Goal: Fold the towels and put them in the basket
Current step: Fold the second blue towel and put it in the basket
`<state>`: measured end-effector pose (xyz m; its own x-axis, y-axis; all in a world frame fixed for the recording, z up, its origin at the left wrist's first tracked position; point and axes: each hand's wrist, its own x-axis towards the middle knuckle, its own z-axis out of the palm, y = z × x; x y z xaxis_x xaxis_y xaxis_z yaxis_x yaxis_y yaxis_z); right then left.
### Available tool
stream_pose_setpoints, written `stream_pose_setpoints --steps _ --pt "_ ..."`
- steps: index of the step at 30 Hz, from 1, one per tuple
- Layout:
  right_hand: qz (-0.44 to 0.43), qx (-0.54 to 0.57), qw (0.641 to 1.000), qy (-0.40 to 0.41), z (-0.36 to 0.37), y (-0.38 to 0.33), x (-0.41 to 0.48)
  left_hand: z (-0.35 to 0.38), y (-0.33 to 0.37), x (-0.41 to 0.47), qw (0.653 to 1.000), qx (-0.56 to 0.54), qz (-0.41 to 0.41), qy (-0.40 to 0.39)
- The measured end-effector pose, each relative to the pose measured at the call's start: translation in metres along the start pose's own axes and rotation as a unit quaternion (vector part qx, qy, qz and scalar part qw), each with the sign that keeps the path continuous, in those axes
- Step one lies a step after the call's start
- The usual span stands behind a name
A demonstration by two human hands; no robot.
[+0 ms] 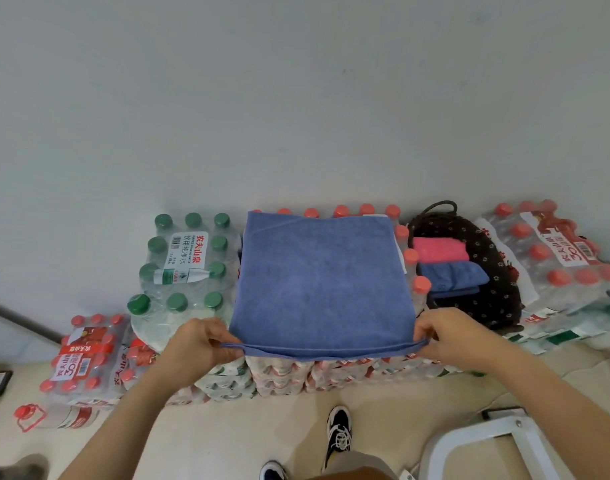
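**Here, a blue towel is held at its near corners**

From the head camera we see a large blue terry towel point(322, 282) spread flat and square on top of shrink-wrapped packs of red-capped water bottles point(331, 374). Its near edge is pulled taut between two hands. The left hand point(199, 344) has its fingers curled and pinches the near left corner. The right hand point(448, 336) pinches the near right corner in the same way.

Just to the right of the spread towel sits a dark fabric basket with a small flower print point(497, 299). Inside it lie a folded pink towel point(438, 249) and, on the nearer side and touching it, a folded blue towel point(452, 277).

To the left of the spread towel stands a pack of green-capped water bottles point(189, 258). Lower down we see a black-and-white shoe point(338, 433) on the pale floor and, to its right, a white metal frame point(487, 441).
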<state>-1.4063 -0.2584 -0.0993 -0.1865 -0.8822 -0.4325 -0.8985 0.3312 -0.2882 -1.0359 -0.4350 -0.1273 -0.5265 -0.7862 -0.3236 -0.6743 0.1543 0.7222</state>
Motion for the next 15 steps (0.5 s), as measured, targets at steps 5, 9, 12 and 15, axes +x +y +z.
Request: stream_pose_setpoints --steps 5,9,12,15 --pt "-0.005 0.226 0.974 -0.031 -0.050 -0.004 0.009 -0.032 0.022 0.012 0.989 -0.138 0.010 -0.058" --pt "0.008 0.494 0.869 0.042 -0.070 0.000 0.033 -0.045 0.044 0.044 0.972 -0.232 0.025 0.036" --pt "0.033 0.575 0.812 0.091 -0.075 0.000 0.068 -0.041 0.059 0.077 0.959 -0.265 0.013 0.100" --pt "0.056 0.601 0.785 0.139 -0.076 -0.005 0.100 -0.035 0.068 0.114 0.953 -0.245 -0.010 0.178"
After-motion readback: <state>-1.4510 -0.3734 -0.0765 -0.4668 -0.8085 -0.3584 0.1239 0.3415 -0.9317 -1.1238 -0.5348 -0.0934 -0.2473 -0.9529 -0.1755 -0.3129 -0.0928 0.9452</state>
